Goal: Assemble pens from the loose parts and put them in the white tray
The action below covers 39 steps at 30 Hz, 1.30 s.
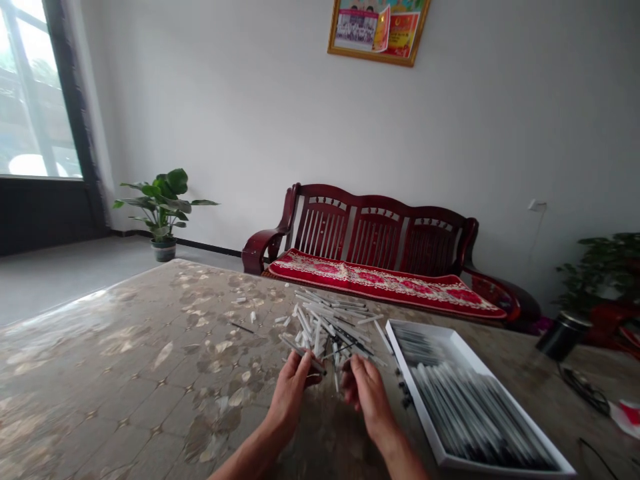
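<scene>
My left hand [293,390] is closed around a slim pen [303,353], its dark end pointing toward my right hand. Just across from it, my right hand [367,390] has its fingers curled toward the thumb; what they hold, if anything, is too blurred to make out. Beyond both hands lies a loose pile of white and clear pen parts [313,327], mixed with thin dark pieces. To the right stands a white box [417,407], in which rows of clear pens [463,400] with dark ends lie side by side.
Small black pieces [404,390] sit along the box's left side. A thin dark stick [242,327] and short white pieces [253,316] lie on the patterned table [150,373]. At the right are a black cylinder [564,335] and a dark cable [584,390]. A wooden bench [375,233] stands behind.
</scene>
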Motion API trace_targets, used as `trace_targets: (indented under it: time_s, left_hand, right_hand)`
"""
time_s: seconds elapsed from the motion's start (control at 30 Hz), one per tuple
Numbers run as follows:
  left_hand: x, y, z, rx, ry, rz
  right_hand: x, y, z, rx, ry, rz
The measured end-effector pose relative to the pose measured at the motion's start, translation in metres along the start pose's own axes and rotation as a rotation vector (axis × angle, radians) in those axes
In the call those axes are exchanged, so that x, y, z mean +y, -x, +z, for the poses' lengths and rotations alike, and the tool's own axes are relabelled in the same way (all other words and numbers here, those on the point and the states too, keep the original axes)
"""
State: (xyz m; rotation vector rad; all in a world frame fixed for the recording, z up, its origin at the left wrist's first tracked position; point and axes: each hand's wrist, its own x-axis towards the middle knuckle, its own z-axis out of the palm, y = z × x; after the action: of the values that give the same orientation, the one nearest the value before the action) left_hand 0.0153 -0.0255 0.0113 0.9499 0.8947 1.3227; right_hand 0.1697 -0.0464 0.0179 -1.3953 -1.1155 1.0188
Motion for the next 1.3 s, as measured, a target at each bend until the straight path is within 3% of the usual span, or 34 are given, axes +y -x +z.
trace_targets:
  time_s: [0.17,0.3,0.4,0.57,0.77,0.9,1.1,1.3]
  left_hand:
    - [-0.002,-0.007,-0.006,-0.047,-0.170,0.032]
    - [-0.007,-0.012,-0.010,-0.041,-0.284,0.017]
    - [-0.006,-0.016,-0.015,0.021,-0.357,0.049]
    - [-0.003,-0.022,-0.025,0.120,-0.448,0.151]
    - [0.000,-0.026,-0.035,0.165,-0.483,0.151]
    - [-0.002,-0.031,-0.040,0.204,-0.502,0.143]
    - [0.000,-0.025,-0.032,0.142,-0.695,0.154]
    - [0.009,-0.012,-0.024,0.016,-1.026,0.272]
  right_hand:
    - [0.005,-0.020,-0.054,0.059,0.314,-0.131]
    - [0.013,-0.017,-0.068,0.010,0.564,-0.227]
    - [0.017,-0.013,-0.064,0.039,0.745,-0.312]
    - [0.019,-0.012,-0.046,0.216,0.944,-0.428]
    - [0.019,-0.009,-0.011,0.217,0.976,-0.627]
    - [0.023,-0.017,-0.002,0.205,1.042,-0.678]
    - [0.032,-0.025,-0.008,0.211,1.139,-0.667]
    - [0.033,-0.023,-0.014,0.254,1.108,-0.651]
